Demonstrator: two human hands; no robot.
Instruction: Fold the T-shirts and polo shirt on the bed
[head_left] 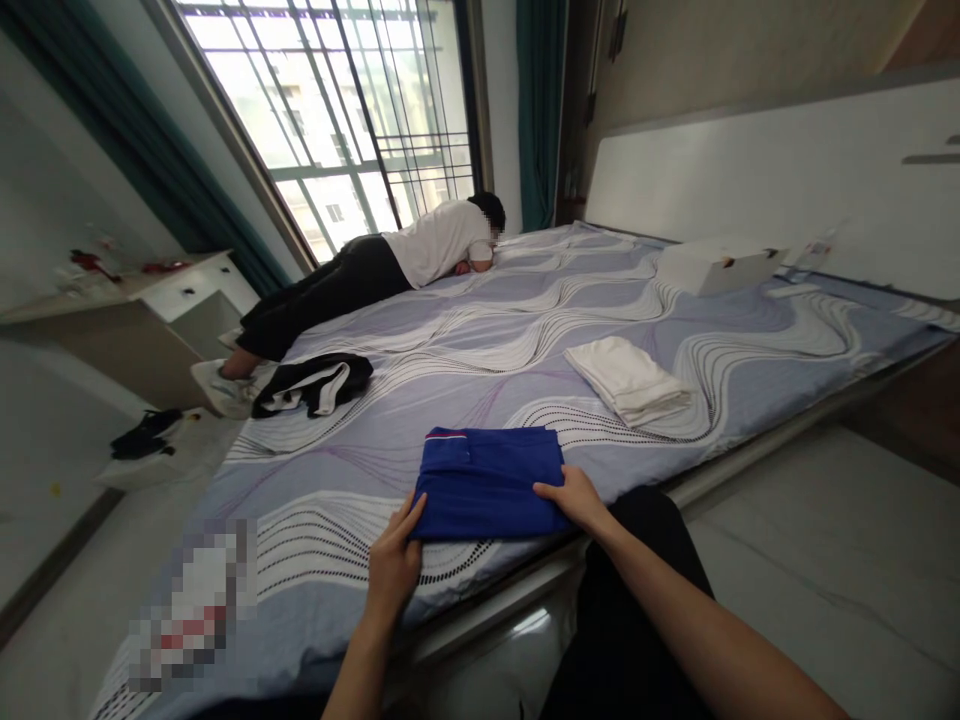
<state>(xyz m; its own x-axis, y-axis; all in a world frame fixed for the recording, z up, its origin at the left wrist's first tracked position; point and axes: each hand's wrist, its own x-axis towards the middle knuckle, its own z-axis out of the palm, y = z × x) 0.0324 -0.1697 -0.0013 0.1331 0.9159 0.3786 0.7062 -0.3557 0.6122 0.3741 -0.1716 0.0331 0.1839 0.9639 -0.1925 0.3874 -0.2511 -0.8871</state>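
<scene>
A blue garment (491, 485), folded into a flat rectangle with a thin red and white trim at its upper left, lies near the front edge of the bed (480, 385). My left hand (396, 560) grips its left side, thumb on top and the other fingers at the edge. At the right side, my right hand (577, 497) pinches the cloth between thumb and fingers. Beyond it to the right rests a folded white cloth (626, 380). A crumpled black and white garment (319, 385) lies farther off to the left.
A person (420, 250) lies across the far side of the bed. A white box (716, 265) sits near the headboard (772, 180). At the left stand a desk (150, 290) and a bag with dark items (154, 445). A blurred-out item (199, 600) lies at the bed's near left corner.
</scene>
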